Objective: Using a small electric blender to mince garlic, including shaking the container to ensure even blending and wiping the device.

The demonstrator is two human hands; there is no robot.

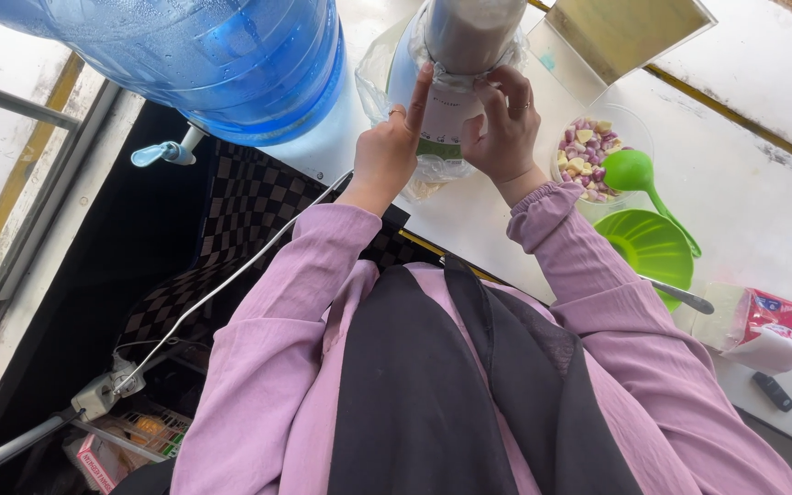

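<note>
A clear blender jar [466, 41] with a pale mixture inside stands on its base [440, 154] on the white counter [735, 174]. My left hand [390, 147] rests against the jar's left side with the forefinger stretched up along it. My right hand [504, 128] grips the jar's lower part from the right, fingers curled on it. Both wrists wear lilac sleeves.
A big blue water bottle [222, 55] with a tap [162, 152] lies at the left. Right of the blender are a clear bowl of chopped pieces [588, 147], a green ladle [639, 174], a green strainer [653, 246], and a tissue pack [763, 325]. A white cable [231, 280] runs down left.
</note>
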